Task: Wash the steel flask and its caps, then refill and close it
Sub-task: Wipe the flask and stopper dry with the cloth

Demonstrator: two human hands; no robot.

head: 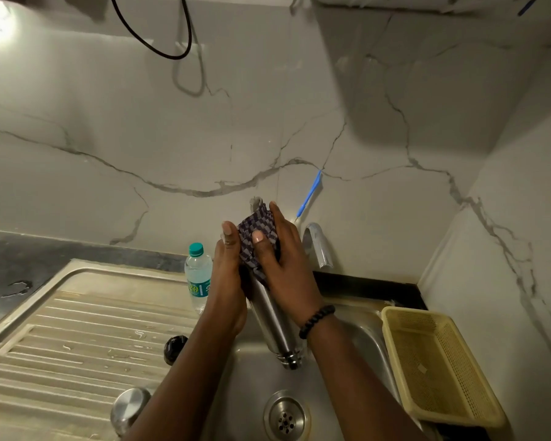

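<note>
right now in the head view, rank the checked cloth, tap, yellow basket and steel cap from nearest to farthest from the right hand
1. Checked cloth: gripped by the right hand on the flask's upper end.
2. Tap: just to its right, by the wall.
3. Yellow basket: lower right, beside the sink.
4. Steel cap: lower left, on the drainboard.

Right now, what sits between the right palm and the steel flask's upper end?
In the head view, a checked cloth lies between the right hand and the steel flask; the left hand steadies the other side.
</note>
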